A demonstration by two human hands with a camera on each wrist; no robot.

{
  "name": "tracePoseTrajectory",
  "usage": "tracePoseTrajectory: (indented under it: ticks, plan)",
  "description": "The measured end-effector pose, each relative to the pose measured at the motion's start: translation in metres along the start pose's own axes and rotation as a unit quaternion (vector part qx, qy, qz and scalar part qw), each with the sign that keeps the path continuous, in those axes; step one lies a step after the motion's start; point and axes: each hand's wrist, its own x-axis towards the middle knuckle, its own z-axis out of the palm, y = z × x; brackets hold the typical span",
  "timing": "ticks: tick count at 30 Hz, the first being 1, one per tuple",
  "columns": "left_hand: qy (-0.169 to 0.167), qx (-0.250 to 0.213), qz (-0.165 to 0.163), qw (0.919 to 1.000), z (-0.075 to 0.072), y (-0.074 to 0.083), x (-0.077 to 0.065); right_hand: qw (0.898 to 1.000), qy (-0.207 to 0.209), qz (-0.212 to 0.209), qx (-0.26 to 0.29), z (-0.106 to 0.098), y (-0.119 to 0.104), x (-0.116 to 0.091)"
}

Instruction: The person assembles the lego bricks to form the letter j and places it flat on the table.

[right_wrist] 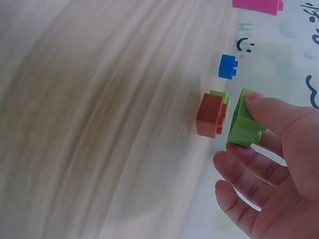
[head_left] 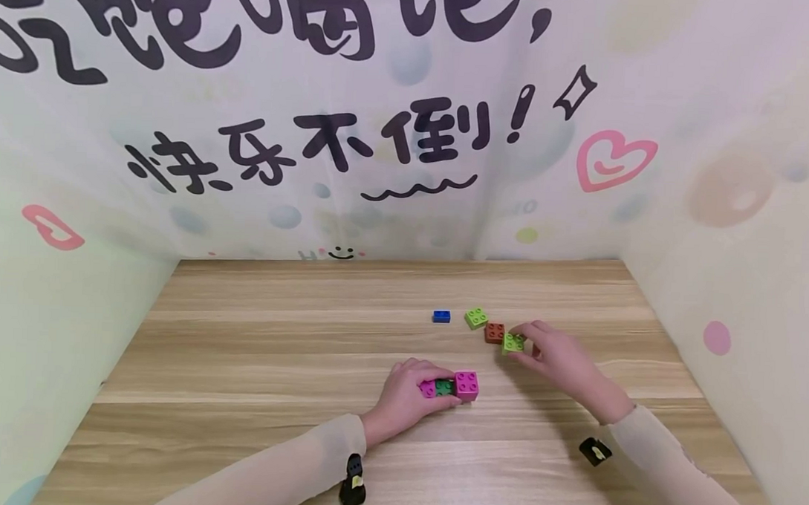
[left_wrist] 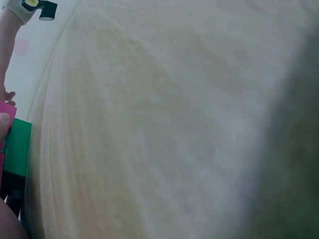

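My left hand (head_left: 399,405) holds a group of toy building bricks near the middle of the table. The group shows a taller pink brick (head_left: 467,385), a dark green brick (head_left: 443,388) and more pink (head_left: 428,389) by the palm. In the left wrist view, only the edge of the green brick (left_wrist: 19,142) and a thumb on pink show. My right hand (head_left: 568,368) pinches a light green brick (right_wrist: 245,122) between thumb and fingers, its hollow underside partly visible in the right wrist view. Beside that brick is a reddish-brown brick (head_left: 494,332).
Another light green brick (head_left: 476,318) lies behind the brown one, and a small blue brick (head_left: 442,316) to its left. The wood-grain table (head_left: 254,351) is bounded by a printed white back wall (head_left: 258,225) and side walls. Black wrist devices (head_left: 352,482) are on both sleeves.
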Motion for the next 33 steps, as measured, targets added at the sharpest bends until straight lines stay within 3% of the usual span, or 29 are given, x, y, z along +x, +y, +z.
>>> tracePoseTrajectory:
  ticks: [16,33]
  plan:
    - [-0.003,0.001,-0.005,1.0000,0.000,-0.002,0.001,0.999,-0.004,-0.033,-0.014,-0.010,-0.023,-0.003]
    - [0.001,0.008,0.008,0.9999,0.001,-0.003,0.002,0.998,-0.008,-0.067,0.009,-0.017,-0.049,-0.006]
